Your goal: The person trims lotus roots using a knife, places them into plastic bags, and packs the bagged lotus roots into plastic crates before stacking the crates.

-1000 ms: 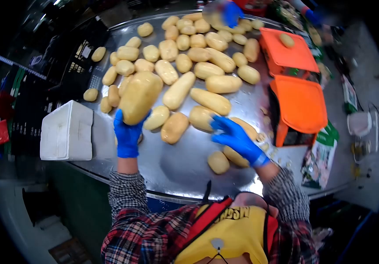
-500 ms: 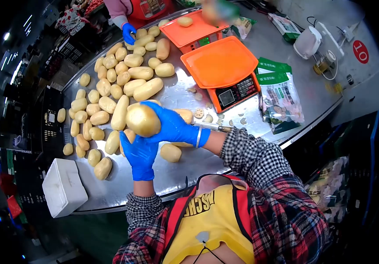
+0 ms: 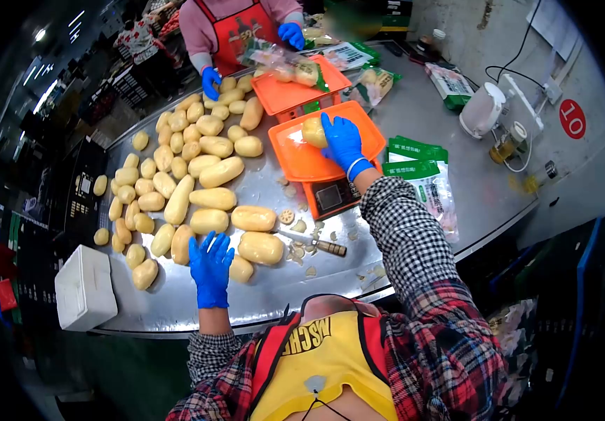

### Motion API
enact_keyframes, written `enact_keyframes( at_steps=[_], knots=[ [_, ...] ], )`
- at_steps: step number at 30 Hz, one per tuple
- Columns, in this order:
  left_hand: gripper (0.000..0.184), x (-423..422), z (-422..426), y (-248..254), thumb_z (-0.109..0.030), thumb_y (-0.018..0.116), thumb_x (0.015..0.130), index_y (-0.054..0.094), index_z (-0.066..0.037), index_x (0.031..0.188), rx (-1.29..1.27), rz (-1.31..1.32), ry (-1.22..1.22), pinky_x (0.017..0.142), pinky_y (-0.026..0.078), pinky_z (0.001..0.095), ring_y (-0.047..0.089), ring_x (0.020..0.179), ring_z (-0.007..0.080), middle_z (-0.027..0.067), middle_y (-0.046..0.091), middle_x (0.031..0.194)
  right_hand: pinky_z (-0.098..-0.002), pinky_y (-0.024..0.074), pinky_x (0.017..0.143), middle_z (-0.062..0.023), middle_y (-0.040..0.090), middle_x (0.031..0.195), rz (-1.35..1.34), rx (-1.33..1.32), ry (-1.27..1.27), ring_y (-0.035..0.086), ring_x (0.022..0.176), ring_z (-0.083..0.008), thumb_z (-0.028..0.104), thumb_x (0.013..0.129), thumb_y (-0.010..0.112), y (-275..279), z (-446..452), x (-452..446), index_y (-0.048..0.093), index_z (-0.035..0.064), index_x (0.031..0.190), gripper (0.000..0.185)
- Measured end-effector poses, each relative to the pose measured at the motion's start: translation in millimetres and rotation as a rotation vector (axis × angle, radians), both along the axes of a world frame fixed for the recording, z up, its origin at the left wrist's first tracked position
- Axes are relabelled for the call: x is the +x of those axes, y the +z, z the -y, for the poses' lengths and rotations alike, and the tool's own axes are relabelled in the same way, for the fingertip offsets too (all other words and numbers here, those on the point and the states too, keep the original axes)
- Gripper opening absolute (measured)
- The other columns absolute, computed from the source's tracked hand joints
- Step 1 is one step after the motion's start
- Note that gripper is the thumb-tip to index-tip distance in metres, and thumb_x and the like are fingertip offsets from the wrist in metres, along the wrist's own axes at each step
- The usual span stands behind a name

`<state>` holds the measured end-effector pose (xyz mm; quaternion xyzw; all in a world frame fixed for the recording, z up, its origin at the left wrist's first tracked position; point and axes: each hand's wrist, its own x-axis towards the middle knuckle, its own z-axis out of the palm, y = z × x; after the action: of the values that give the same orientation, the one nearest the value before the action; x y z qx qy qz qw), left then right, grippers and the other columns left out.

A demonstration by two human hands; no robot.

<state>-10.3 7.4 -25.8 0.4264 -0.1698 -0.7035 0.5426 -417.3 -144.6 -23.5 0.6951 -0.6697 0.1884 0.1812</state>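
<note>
My right hand (image 3: pixel 344 142), in a blue glove, has its fingers on a pale lotus root piece (image 3: pixel 312 132) at the orange tray (image 3: pixel 288 151) of the nearer scale. Part of that piece is hidden by the hand. My left hand (image 3: pixel 210 270), also gloved in blue, holds nothing; its fingers are spread beside a lotus root piece (image 3: pixel 241 269) at the near edge of the pile. Larger lotus root pieces (image 3: pixel 260 248) lie to its right. A wooden-handled knife (image 3: pixel 330 247) rests among peelings, near a cut slice with holes (image 3: pixel 287 216).
Many lotus roots (image 3: pixel 222 172) cover the table's left side. Right of the scale lie green-and-white bags (image 3: pixel 432 189), with a kettle (image 3: pixel 483 110) beyond. A white foam box (image 3: pixel 85 291) stands at the left edge. Across the table, a co-worker in a red apron (image 3: pixel 236 35) is by a second scale (image 3: pixel 271 91).
My right hand has carried a lotus root from in front of me to the nearer scale's tray. My left hand has come away, fingers spread. A filled bag now shows at the far scale.
</note>
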Motion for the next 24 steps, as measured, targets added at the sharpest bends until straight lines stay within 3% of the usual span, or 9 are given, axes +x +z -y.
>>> enact_keyframes(
  at_steps=[3, 6, 10, 12, 18, 24],
  knots=[
    [0.06, -8.9, 1.5, -7.5, -0.053, 0.039, 0.095, 0.046, -0.006, 0.131, 0.002, 0.017, 0.027, 0.096, 0.041, 0.0425, 0.05, 0.118, 0.0281, 0.0152, 0.052, 0.128, -0.0413, 0.046, 0.076, -0.0137, 0.057, 0.101, 0.066, 0.065, 0.005, 0.057, 0.089, -0.032, 0.041, 0.061, 0.081, 5.3, -0.5, -3.9, 0.042, 0.0079, 0.135, 0.09],
    [0.054, -9.3, -6.3, -8.8, -0.047, 0.039, 0.097, 0.048, -0.006, 0.13, -0.014, 0.049, 0.055, 0.096, 0.04, 0.0426, 0.051, 0.117, 0.0259, 0.0133, 0.053, 0.127, -0.0429, 0.0456, 0.082, -0.0158, 0.058, 0.104, 0.388, -0.309, 0.181, 0.057, 0.093, -0.0344, 0.045, 0.062, 0.081, 41.3, -28.5, -13.9, 0.046, 0.0048, 0.132, 0.088],
    [0.05, -8.3, -14.2, -7.4, -0.043, 0.037, 0.098, 0.049, -0.006, 0.13, 0.03, 0.139, 0.16, 0.095, 0.04, 0.0412, 0.051, 0.117, 0.0257, 0.0125, 0.052, 0.128, -0.0389, 0.0418, 0.095, -0.0187, 0.059, 0.116, 0.689, -0.513, 0.252, 0.056, 0.11, -0.0307, 0.025, 0.073, 0.08, 88.3, -94.3, -64.0, 0.056, -0.0003, 0.121, 0.06],
    [0.049, -4.9, -16.6, -11.0, -0.041, 0.038, 0.098, 0.05, -0.004, 0.129, 0.059, 0.095, 0.166, 0.095, 0.04, 0.0415, 0.051, 0.118, 0.0262, 0.0132, 0.053, 0.128, -0.0355, 0.0413, 0.095, -0.0162, 0.061, 0.116, 0.726, -0.559, 0.128, 0.056, 0.109, -0.0256, 0.017, 0.077, 0.077, 96.3, -125.8, -82.4, 0.058, 0.0008, 0.121, 0.051],
    [0.048, -12.0, -6.0, -11.9, -0.038, 0.042, 0.097, 0.051, -0.003, 0.128, 0.052, 0.078, 0.176, 0.096, 0.041, 0.0418, 0.051, 0.119, 0.0274, 0.0136, 0.053, 0.128, -0.0342, 0.0404, 0.096, -0.0119, 0.061, 0.116, 0.793, -0.59, -0.024, 0.056, 0.107, -0.0211, 0.016, 0.079, 0.074, 80.0, -161.1, -113.6, 0.06, 0.0047, 0.12, 0.045],
    [0.05, -19.7, 6.5, -1.7, -0.04, 0.045, 0.096, 0.049, -0.003, 0.129, 0.004, 0.1, 0.149, 0.097, 0.04, 0.0412, 0.05, 0.119, 0.0269, 0.0127, 0.053, 0.129, -0.0349, 0.0407, 0.096, -0.011, 0.06, 0.116, 0.802, -0.513, 0.053, 0.055, 0.11, -0.0229, 0.016, 0.078, 0.075, 75.3, -156.7, -108.8, 0.06, 0.0061, 0.12, 0.045]
  ],
)
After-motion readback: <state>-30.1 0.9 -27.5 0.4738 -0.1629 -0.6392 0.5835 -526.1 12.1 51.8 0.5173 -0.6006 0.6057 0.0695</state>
